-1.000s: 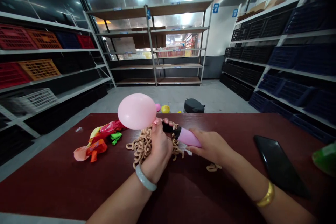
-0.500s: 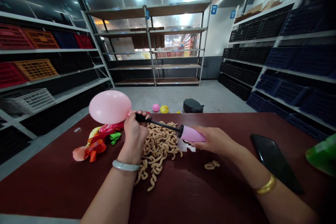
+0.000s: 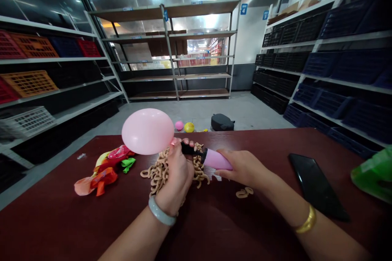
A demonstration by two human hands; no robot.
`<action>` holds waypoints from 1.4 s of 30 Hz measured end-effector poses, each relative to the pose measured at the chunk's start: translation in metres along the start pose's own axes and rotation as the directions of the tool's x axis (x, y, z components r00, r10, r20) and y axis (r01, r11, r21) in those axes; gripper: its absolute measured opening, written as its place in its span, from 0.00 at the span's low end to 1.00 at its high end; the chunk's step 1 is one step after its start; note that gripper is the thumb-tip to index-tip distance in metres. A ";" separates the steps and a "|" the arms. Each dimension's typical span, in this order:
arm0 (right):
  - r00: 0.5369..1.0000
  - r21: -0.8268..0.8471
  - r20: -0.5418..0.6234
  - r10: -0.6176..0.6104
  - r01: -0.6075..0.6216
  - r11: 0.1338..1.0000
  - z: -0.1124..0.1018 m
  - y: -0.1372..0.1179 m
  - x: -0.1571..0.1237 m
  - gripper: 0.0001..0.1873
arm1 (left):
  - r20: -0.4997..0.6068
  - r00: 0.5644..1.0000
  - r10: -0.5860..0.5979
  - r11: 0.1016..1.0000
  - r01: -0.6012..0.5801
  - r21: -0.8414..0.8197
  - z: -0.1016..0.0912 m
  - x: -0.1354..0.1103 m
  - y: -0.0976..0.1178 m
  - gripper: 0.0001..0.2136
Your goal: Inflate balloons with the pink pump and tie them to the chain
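Note:
A pink balloon (image 3: 147, 131), partly blown up, sits on the black nozzle end of a hand pump (image 3: 214, 159) with a pink barrel. My left hand (image 3: 177, 177) is closed round the balloon's neck and the pump's black handle end. The pink barrel lies in my right hand (image 3: 241, 167), which is wrapped round it. Pump rod is pushed in, so both hands are close together above a heap of tan curly clips (image 3: 159, 171) on the dark red table (image 3: 92, 220).
Several flat balloons (image 3: 104, 169) in red, orange, green and yellow lie at the left. A black phone (image 3: 315, 185) and a green bag (image 3: 373, 175) lie at the right. Two loose clips (image 3: 244, 192) rest near my right wrist. Small balloons (image 3: 183, 126) and a dark bag (image 3: 222, 122) sit on the floor beyond.
The pump rod, drawn out half a second ago, is pushed back in. My left hand and the balloon moved right, toward my right hand. The balloon looks slightly bigger.

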State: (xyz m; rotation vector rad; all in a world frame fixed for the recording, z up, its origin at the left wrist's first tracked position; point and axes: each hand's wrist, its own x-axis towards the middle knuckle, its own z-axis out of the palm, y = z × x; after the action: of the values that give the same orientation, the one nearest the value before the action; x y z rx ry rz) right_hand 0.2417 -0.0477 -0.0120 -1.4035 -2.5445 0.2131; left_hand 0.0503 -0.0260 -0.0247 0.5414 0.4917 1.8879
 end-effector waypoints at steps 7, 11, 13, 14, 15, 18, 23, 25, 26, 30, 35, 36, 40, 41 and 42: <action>1.000 0.017 -0.009 0.024 -0.024 1.000 0.005 -0.011 0.002 0.28 | 0.026 1.000 -0.005 1.000 0.005 0.015 0.006 -0.007 0.002 0.11; 1.000 0.040 -0.013 0.019 -0.019 0.999 0.010 -0.008 0.004 0.31 | 0.032 0.999 -0.012 0.999 0.011 0.040 0.004 0.002 0.010 0.10; 1.000 0.040 -0.009 0.017 -0.017 0.999 0.011 -0.004 0.005 0.30 | 0.041 0.999 0.006 0.999 -0.008 0.049 -0.001 0.013 0.018 0.09; 1.000 0.036 -0.008 0.016 -0.015 0.999 0.011 -0.002 0.005 0.30 | 0.040 0.999 0.021 0.998 -0.023 0.052 -0.004 0.020 0.024 0.09; 1.000 0.030 -0.010 0.013 -0.012 0.999 0.011 0.000 0.006 0.30 | 0.034 0.999 0.038 0.998 -0.040 0.057 -0.007 0.027 0.032 0.08; 1.000 0.020 -0.028 -0.004 0.005 1.000 0.008 0.006 0.006 0.29 | -0.011 0.996 0.089 0.994 -0.088 0.057 -0.016 0.049 0.060 0.09; 0.997 0.004 -0.075 -0.035 0.036 0.999 0.006 0.016 0.007 0.31 | -0.010 0.989 0.150 0.988 -0.150 0.048 -0.020 0.061 0.087 0.09; 0.995 -0.016 -0.093 -0.035 0.034 0.999 0.006 0.020 0.006 0.31 | 0.004 0.987 0.161 0.986 -0.161 0.040 -0.019 0.059 0.084 0.08; 0.994 -0.027 -0.099 -0.034 0.031 0.999 0.007 0.021 0.006 0.31 | 0.005 0.986 0.168 0.985 -0.168 0.035 -0.018 0.058 0.081 0.08; 0.992 -0.080 -0.121 -0.025 0.015 0.997 0.007 0.019 0.005 0.30 | 0.017 0.985 0.174 0.985 -0.174 0.010 -0.015 0.049 0.058 0.08; 0.994 -0.076 -0.111 -0.018 0.010 0.997 0.008 0.004 0.004 0.28 | 0.055 0.994 0.097 0.995 -0.099 0.021 -0.007 0.025 0.026 0.10; 0.994 -0.062 -0.110 -0.015 0.008 0.998 0.009 0.001 0.004 0.28 | 0.052 0.996 0.076 0.997 -0.078 0.023 -0.005 0.019 0.020 0.10; 0.993 -0.031 -0.118 -0.005 0.001 1.000 0.013 -0.007 0.004 0.29 | 0.048 0.999 0.014 0.999 -0.016 0.032 0.003 0.001 0.004 0.12; 0.993 -0.028 -0.118 -0.004 0.001 1.000 0.015 -0.007 0.004 0.29 | 0.048 0.999 0.009 0.999 -0.011 0.033 0.004 -0.001 0.003 0.13; 0.993 -0.026 -0.118 -0.003 0.000 1.000 0.015 -0.008 0.004 0.29 | 0.049 0.999 0.003 0.999 -0.005 0.034 0.005 -0.003 0.002 0.13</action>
State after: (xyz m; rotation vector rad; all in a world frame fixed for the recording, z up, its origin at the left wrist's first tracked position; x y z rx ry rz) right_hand 0.2295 -0.0487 -0.0244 -1.3803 -2.4611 0.0937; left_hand 0.0529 -0.0292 -0.0203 0.6103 0.4922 1.8683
